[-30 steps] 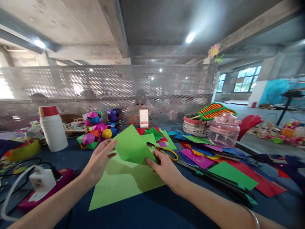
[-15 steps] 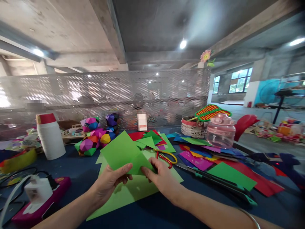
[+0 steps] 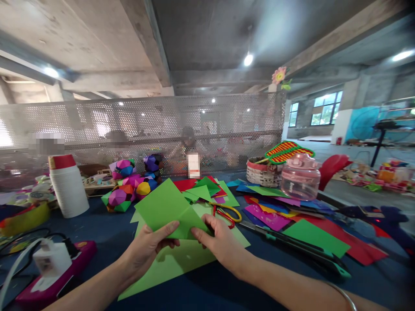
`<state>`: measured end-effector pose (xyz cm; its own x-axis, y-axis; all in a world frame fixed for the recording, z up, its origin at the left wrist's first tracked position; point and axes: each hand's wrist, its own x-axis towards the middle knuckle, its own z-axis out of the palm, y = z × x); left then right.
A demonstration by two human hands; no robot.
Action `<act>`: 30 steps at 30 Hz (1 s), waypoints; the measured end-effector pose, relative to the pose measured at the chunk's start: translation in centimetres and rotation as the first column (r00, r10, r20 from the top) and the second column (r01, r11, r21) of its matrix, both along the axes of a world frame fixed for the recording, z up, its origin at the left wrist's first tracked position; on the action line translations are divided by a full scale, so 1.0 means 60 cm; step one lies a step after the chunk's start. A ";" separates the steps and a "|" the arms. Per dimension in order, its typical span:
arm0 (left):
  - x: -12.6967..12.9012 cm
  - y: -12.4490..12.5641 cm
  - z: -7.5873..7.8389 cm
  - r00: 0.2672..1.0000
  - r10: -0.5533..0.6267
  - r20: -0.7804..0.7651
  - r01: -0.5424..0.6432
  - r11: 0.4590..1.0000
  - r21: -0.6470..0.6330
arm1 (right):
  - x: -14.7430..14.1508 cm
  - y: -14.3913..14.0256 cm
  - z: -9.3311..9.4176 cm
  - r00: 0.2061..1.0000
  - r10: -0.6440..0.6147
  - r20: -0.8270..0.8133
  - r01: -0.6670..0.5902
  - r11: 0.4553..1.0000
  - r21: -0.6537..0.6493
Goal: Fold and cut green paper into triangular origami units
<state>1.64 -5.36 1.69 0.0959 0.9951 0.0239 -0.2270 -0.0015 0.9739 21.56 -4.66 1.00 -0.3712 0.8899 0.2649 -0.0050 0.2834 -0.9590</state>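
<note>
A green sheet of paper [image 3: 170, 203] is held up between my two hands in the head view, with a crease running across its right part. My left hand [image 3: 152, 246] pinches its lower left edge, thumb on top and fingers curled beneath. On the right side my right hand [image 3: 215, 239] grips the lower right edge in the same way, thumb on the near face. Under both hands lies a larger light green sheet [image 3: 181, 263] on the dark blue table. Scissors with yellow and red handles [image 3: 228, 214] rest just beyond my right hand.
Green paper pieces [image 3: 204, 190] lie behind the sheet. To the right are a utility knife [image 3: 292, 244], stacked coloured paper [image 3: 317, 237], a pink bottle [image 3: 301, 179] and a basket [image 3: 263, 173]. Leftward stand stacked paper cups [image 3: 69, 190], folded paper balls [image 3: 119, 196] and a power strip [image 3: 58, 276].
Both hands keep their grip on the green sheet, which has shifted very slightly. Little else differs.
</note>
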 end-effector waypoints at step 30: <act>-0.041 0.030 0.008 0.975 0.168 0.145 -0.179 0.982 0.066 | 0.000 0.016 -0.001 0.990 -0.090 -0.111 0.096 0.994 0.054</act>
<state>-0.84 -3.54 2.17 -0.0879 0.9908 0.1028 -0.3486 -0.1272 0.9286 21.58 -3.69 0.92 -0.2540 0.9009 0.3521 -0.0785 0.3436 -0.9358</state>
